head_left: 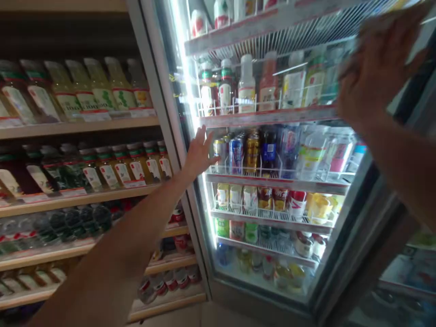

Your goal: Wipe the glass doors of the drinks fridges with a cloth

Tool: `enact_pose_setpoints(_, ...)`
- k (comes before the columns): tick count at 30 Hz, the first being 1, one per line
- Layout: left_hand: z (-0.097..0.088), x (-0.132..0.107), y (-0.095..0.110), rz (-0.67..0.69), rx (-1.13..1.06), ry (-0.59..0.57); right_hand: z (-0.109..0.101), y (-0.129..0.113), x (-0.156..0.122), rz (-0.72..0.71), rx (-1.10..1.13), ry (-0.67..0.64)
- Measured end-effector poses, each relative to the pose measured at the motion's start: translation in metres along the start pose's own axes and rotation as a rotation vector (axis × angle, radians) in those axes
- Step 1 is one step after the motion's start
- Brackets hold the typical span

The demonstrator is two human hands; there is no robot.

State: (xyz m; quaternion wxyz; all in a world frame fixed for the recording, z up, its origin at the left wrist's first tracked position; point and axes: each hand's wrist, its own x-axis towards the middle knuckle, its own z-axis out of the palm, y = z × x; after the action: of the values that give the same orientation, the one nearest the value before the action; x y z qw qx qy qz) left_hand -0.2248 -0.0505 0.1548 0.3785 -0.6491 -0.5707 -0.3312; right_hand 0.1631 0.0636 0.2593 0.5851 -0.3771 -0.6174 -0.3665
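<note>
My left hand [199,154] is stretched forward with its fingers apart and nothing in them. It reaches to the left side of a lit drinks fridge [265,119], beside the row of cans. Whether it touches the fridge front cannot be made out. Higher up at the right, my right hand [378,68] is raised in front of the fridge's right side, blurred, its fingers seemingly extended and no object visible in it. Nearest the left hand are a yellowish can [220,150] and a blue can [235,155]. A gold can [252,152] stands farther along that shelf.
Wooden shelves [78,128] with rows of juice bottles [122,93] fill the left side. Packs of red-labelled bottles [170,279] sit low down. The fridge's dark frame [347,245] slants along the right, with more stocked shelves beyond it. Tiled floor [218,313] shows below.
</note>
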Motion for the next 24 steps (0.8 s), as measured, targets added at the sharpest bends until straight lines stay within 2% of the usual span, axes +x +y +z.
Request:
enact_pose_setpoints(1,-0.001,-0.001,0.002,-0.002,0.023,0.004,-0.002,-0.007,-0.004,0.003,0.034,-0.006)
enact_pose_setpoints(2,-0.001,-0.002,0.003,-0.004,0.047,0.005,-0.003,-0.017,-0.012,-0.062,0.063,-0.030)
enact_pose_setpoints(5,-0.003,-0.005,0.004,0.003,0.109,-0.006,0.005,-0.034,-0.037,-0.426,0.107,-0.136)
enact_pose_setpoints(6,-0.003,-0.005,0.002,0.004,0.126,-0.001,0.010,-0.030,-0.037,-0.446,0.090,-0.117)
enact_pose_setpoints(8,-0.001,-0.006,-0.001,0.009,0.154,0.015,0.018,-0.013,-0.023,-0.259,0.050,0.040)
enact_pose_setpoints(10,0.001,-0.006,-0.004,0.021,0.172,0.044,0.021,-0.006,-0.002,-0.001,0.037,0.185)
enact_pose_setpoints(11,0.002,-0.006,-0.004,0.029,0.177,0.057,0.021,-0.011,0.004,0.066,0.045,0.209)
enact_pose_setpoints(12,0.003,-0.007,-0.005,0.038,0.180,0.069,0.021,-0.021,0.006,0.059,0.059,0.194)
enact_pose_setpoints(13,0.003,-0.007,-0.005,0.044,0.183,0.079,0.022,-0.036,0.002,-0.017,0.078,0.143)
enact_pose_setpoints(14,0.004,-0.009,-0.006,0.048,0.188,0.088,0.022,-0.052,-0.005,-0.161,0.093,0.097)
enact_pose_setpoints(16,0.002,-0.011,-0.009,0.058,0.202,0.112,0.025,-0.075,-0.021,-0.521,0.105,-0.016)
enact_pose_setpoints(17,0.001,-0.010,-0.012,0.071,0.209,0.132,0.027,-0.076,-0.025,-0.564,0.088,-0.025)
enact_pose_setpoints(18,-0.001,-0.008,-0.016,0.091,0.217,0.155,0.029,-0.070,-0.024,-0.528,0.063,-0.003)
enact_pose_setpoints(19,-0.004,-0.003,-0.020,0.109,0.224,0.184,0.030,-0.059,-0.016,-0.413,0.034,0.050)
enact_pose_setpoints(22,-0.019,0.028,-0.027,0.105,0.227,0.295,0.031,-0.027,0.025,0.068,-0.011,0.274)
enact_pose_setpoints(24,-0.034,0.060,-0.024,0.062,0.205,0.350,0.033,-0.036,0.047,0.193,-0.001,0.343)
